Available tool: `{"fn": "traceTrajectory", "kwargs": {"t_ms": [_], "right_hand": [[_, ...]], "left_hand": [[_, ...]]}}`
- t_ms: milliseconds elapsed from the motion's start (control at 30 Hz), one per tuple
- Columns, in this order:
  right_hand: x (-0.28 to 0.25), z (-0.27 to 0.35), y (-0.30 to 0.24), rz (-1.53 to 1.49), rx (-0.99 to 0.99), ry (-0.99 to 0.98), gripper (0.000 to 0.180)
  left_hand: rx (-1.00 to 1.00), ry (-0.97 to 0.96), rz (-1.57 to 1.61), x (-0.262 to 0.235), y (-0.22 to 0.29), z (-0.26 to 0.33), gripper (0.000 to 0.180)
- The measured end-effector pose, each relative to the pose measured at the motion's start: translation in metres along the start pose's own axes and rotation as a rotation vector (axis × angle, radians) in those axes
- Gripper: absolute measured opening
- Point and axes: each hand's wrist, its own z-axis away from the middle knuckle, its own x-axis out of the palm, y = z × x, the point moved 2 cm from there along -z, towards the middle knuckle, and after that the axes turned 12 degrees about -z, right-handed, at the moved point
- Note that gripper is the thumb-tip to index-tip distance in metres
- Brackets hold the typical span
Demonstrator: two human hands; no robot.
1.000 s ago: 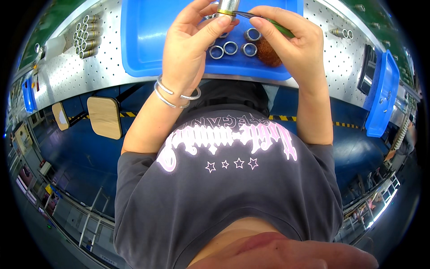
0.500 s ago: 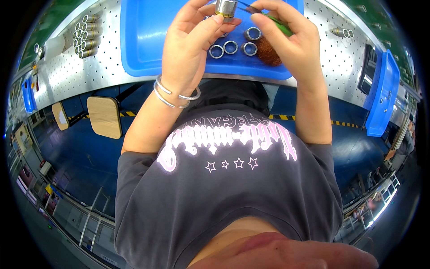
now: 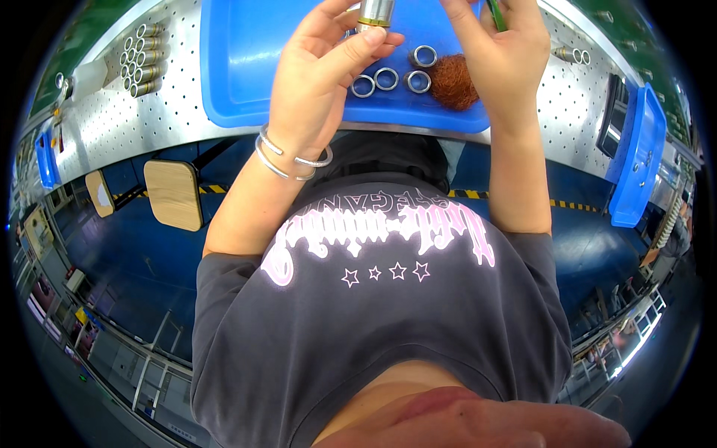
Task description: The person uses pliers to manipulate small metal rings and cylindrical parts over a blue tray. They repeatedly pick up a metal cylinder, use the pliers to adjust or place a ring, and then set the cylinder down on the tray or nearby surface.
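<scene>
My left hand [image 3: 325,63] pinches a silver metal sleeve [image 3: 377,10] with a yellowish band at its lower end, thumb against that end. The sleeve's top runs out of the picture. To its right my right hand [image 3: 509,63] is closed round a slim green-handled tool [image 3: 497,15], apart from the sleeve; the tool's tip is out of view. Both hands are over a blue tray [image 3: 239,101]. Between them in the tray stand several short metal sleeves [image 3: 417,81] with round open ends, beside a tangled ball of copper-coloured wire [image 3: 453,84].
The tray rests on a perforated metal bench [image 3: 179,112]. A stack of metal sleeves [image 3: 142,61] lies at the left, and a few more [image 3: 573,55] at the right. Another blue tray [image 3: 638,157] is at the far right. A wooden-topped stool [image 3: 173,196] stands below the bench.
My right hand has drawn the green-handled tool away from the sleeve, rightward and turned more upright. My left hand still holds the sleeve, with little movement. More of the wire ball shows.
</scene>
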Motion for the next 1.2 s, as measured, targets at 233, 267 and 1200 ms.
{"fn": "traceTrajectory", "kwargs": {"t_ms": [233, 267, 1200], "right_hand": [[0.007, 0.005, -0.006, 0.49, 0.17, -0.408, 0.021], [0.004, 0.004, -0.006, 0.436, 0.307, -0.377, 0.02], [0.012, 0.0, -0.012, 0.696, -0.12, -0.513, 0.019]], "left_hand": [[0.143, 0.025, -0.241, -0.011, -0.007, -0.004, 0.046], [0.175, 0.032, -0.314, -0.013, -0.007, -0.004, 0.042], [0.0, 0.002, 0.084, -0.009, -0.004, -0.008, 0.047]]}}
